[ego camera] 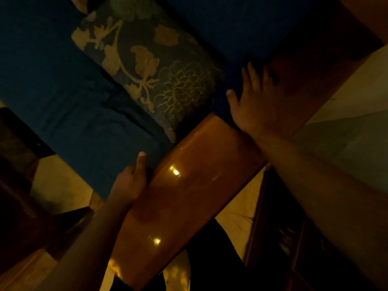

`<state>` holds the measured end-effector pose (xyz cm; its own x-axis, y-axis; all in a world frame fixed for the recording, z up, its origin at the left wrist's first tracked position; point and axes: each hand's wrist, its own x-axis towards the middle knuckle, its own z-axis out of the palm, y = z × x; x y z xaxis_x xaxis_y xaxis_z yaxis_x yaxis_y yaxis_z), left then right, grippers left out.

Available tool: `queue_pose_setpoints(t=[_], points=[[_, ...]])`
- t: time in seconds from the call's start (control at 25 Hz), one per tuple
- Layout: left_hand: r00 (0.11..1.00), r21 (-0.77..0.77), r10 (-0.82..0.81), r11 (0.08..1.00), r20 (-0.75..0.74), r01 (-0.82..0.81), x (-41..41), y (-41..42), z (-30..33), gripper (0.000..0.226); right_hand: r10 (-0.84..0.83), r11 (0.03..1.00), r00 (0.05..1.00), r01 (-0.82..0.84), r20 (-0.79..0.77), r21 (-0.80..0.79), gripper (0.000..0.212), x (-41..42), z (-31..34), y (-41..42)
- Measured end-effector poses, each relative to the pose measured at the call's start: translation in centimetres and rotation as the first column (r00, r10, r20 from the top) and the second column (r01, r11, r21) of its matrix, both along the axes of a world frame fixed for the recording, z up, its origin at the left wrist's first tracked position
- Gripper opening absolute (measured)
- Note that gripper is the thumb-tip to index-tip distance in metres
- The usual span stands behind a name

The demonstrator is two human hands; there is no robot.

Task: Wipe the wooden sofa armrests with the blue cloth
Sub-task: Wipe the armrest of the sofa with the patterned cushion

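My right hand (pixel 255 101), fingers straight, presses the blue cloth (pixel 222 106) flat onto the wooden armrest (pixel 189 185) right of frame centre; the cloth is dark and barely separable from the blue cushion. My left hand (pixel 131 181) grips the armrest's edge, lower centre. I'd keep the palm flat and draw even strokes along the glossy wood.

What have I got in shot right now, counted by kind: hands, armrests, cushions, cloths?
Hands: 2, left hand gripping the armrest edge, right hand spread flat further along
Wooden armrest: 1, glossy
Patterned cushion: 1, floral
Blue seat cushion: 1
Blue cloth: 1, dark patch under the right hand, dim, uncertain
Total: 6
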<state>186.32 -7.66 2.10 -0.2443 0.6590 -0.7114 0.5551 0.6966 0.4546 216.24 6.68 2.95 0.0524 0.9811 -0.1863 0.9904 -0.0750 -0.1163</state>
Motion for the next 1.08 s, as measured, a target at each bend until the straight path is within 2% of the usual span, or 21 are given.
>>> queue_pose_setpoints(t=[0.04, 0.08, 0.12, 0.2, 0.24, 0.28, 0.32, 0.36, 0.4, 0.44, 0.48, 0.52, 0.56, 0.64, 0.68, 0.76, 0.84, 0.88, 0.96, 1.04, 1.08], points=[[1.000, -0.008, 0.017, 1.000, -0.011, -0.017, -0.7, -1.2, 0.1, 0.080, -0.095, 0.995, 0.995, 0.096, -0.039, 0.022, 0.073, -2.9, -0.3, -1.7], [1.000, -0.017, 0.004, 1.000, -0.025, -0.004, -1.1, -2.3, 0.1, 0.079, -0.043, 0.996, 0.997, 0.048, -0.065, 0.077, 0.070, -6.0, -1.1, -5.4], [0.998, -0.024, -0.026, 0.999, -0.049, 0.024, -1.4, -3.3, 0.4, 0.079, 0.157, 0.985, 0.985, -0.150, -0.075, 0.090, 0.069, -8.8, -1.3, -10.9], [0.994, -0.019, -0.079, 0.997, -0.082, 0.078, -2.0, -4.5, 1.0, 0.081, 0.552, 0.832, 0.823, -0.555, -0.137, 0.020, 0.073, -9.5, -0.6, -20.1], [0.993, -0.014, -0.086, 0.996, -0.076, 0.086, -2.3, -4.7, 1.2, 0.082, 0.662, 0.747, 0.737, -0.664, -0.136, 0.035, 0.074, -6.9, -0.3, -20.8], [0.994, -0.020, -0.089, 0.996, -0.059, 0.088, -2.5, -4.6, 1.3, 0.082, 0.696, 0.718, 0.707, -0.689, -0.128, 0.101, 0.071, -3.5, -0.6, -19.4], [0.995, -0.026, -0.086, 0.996, -0.045, 0.084, -2.6, -4.1, 1.3, 0.083, 0.641, 0.767, 0.760, -0.627, -0.109, 0.138, 0.068, -0.1, -0.9, -16.8], [0.995, -0.024, -0.086, 0.996, -0.045, 0.085, -2.8, -4.0, 1.2, 0.085, 0.481, 0.873, 0.871, -0.466, -0.100, 0.145, 0.067, 2.6, -1.0, -13.7], [0.994, -0.023, -0.094, 0.995, -0.059, 0.093, -2.8, -4.1, 0.9, 0.089, 0.241, 0.965, 0.965, -0.228, -0.099, 0.126, 0.069, 4.9, -0.9, -10.2], [0.992, -0.020, -0.103, 0.995, -0.079, 0.102, -3.0, -4.3, 0.5, 0.093, -0.006, 0.994, 0.995, 0.017, -0.104, 0.108, 0.072, 6.3, -0.8, -7.3], [0.989, -0.013, -0.114, 0.994, -0.096, 0.113, -3.1, -4.4, 0.2, 0.096, -0.224, 0.968, 0.968, 0.235, -0.112, 0.093, 0.076, 7.0, -1.2, -5.3], [0.987, -0.010, -0.128, 0.992, -0.101, 0.127, -3.0, -4.4, -0.1, 0.099, -0.410, 0.901, 0.900, 0.425, -0.152, 0.091, 0.081, 6.5, -1.6, -4.5], [0.983, -0.019, -0.151, 0.989, -0.101, 0.150, -2.9, -4.4, -0.1, 0.100, -0.557, 0.809, 0.798, 0.584, -0.231, 0.068, 0.087, 5.2, -1.7, -4.9], [0.975, -0.028, -0.193, 0.981, -0.113, 0.191, -2.7, -4.0, 0.0, 0.099, -0.694, 0.607, 0.545, 0.794, -0.471, 0.024, 0.098, 1.3, -1.5, -7.8], [0.972, -0.023, -0.199, 0.980, -0.122, 0.198, -2.6, -3.9, 0.1, 0.099, -0.696, 0.510, 0.411, 0.860, -0.589, -0.004, 0.099, -0.8, -1.7, -10.3], [0.965, 0.002, -0.221, 0.975, -0.138, 0.224, -1.9, -3.9, 0.6, 0.098, -0.703, 0.389, 0.204, 0.912, -0.682, -0.129, 0.090, -6.3, -2.3, -17.2], [0.963, 0.029, -0.232, 0.971, -0.137, 0.238, -1.8, -4.1, 1.0, 0.094, -0.721, 0.350, 0.015, 0.871, -0.692, -0.346, 0.088, -13.9, -2.2, -25.2], [0.966, 0.027, -0.226, 0.973, -0.121, 0.231, -1.8, -4.2, 1.1, 0.094, -0.738, 0.347, -0.045, 0.830, -0.673, -0.436, 0.090, -17.1, -1.5, -28.8], [0.969, 0.025, -0.227, 0.973, -0.098, 0.231, -2.6, -4.3, 1.3, 0.091, -0.799, 0.388, -0.044, 0.724, -0.599, -0.571, 0.094, -20.0, -0.7, -32.4], [0.968, 0.021, -0.239, 0.970, -0.076, 0.241, -3.8, -4.6, 1.2, 0.090, -0.827, 0.397, -0.013, 0.694, -0.563, -0.600, 0.095, -16.6, -0.3, -29.5], [0.971, 0.027, -0.232, 0.972, -0.061, 0.234, -4.6, -5.2, 1.1, 0.090, -0.827, 0.365, -0.037, 0.724, -0.561, -0.586, 0.095, -13.7, -0.2, -26.3]])
